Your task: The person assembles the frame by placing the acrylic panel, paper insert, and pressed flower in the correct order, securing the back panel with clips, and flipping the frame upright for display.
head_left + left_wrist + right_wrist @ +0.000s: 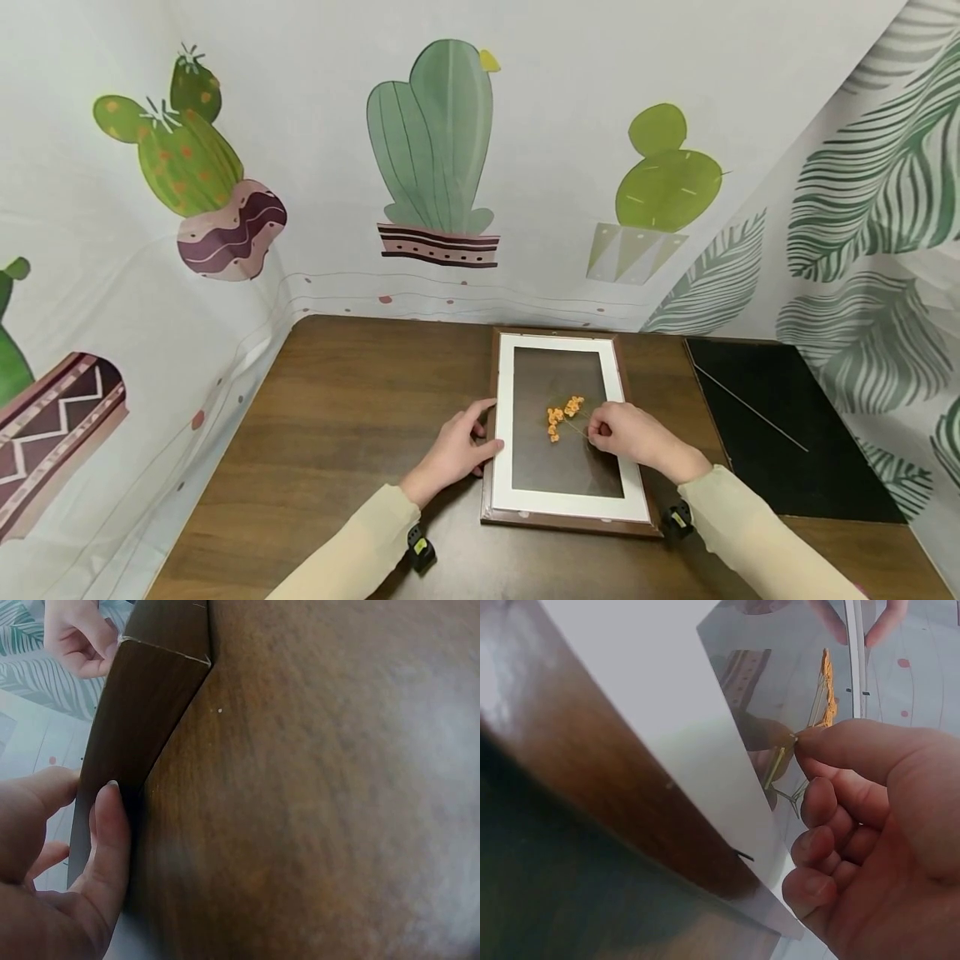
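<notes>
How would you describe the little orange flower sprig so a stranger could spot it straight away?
On the brown wooden table lies a wooden picture frame with a white mat. On its glass lies a thin-stemmed sprig of tiny orange blossoms, pinched by the right hand; it's the only orange thing.

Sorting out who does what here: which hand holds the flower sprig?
The right hand pinches the orange dried-flower sprig by its stem; the left hand only steadies the brown wooden picture frame.

A black board (787, 425) lies flat on the dark wooden bench (345, 417) at its right side, with a thin pale rod (757, 408) lying slantwise across it. Behind the bench hangs a pale cloth with potted cactus prints (435, 158), and to the right a cloth with green leaf prints (877, 183).
</notes>
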A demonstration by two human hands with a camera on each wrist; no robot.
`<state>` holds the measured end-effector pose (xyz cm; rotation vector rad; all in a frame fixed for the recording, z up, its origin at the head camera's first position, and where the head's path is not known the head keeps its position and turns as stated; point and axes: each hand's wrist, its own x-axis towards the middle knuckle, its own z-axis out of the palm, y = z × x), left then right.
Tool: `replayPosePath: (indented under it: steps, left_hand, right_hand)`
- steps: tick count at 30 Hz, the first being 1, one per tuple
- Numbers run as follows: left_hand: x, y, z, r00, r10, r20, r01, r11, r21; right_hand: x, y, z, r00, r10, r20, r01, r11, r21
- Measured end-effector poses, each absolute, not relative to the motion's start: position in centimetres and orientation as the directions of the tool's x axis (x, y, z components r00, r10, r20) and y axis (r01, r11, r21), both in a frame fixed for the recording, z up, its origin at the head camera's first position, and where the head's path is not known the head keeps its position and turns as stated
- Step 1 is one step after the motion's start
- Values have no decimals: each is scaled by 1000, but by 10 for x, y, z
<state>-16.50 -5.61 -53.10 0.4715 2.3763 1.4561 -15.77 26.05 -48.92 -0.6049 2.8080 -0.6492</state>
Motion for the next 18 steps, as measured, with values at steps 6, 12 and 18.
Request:
replayPosePath:
  steps: [6, 12, 18]
  left_hand:
    - [-165, -56, -531, -896, 435, -90, 118, 429, 896]
    - [-165, -57, -531, -898, 434, -77, 131, 429, 894]
    - [-164, -56, -532, -899, 434, -66, 139, 424, 895]
  right_hand:
    - [-156, 260, -487, -902, -419, -105, -329, 824, -462]
    - [-155, 260, -487, -904, -416, -99, -331, 827, -454]
    - [-153, 264, -484, -908, -414, -62, -345, 824, -449]
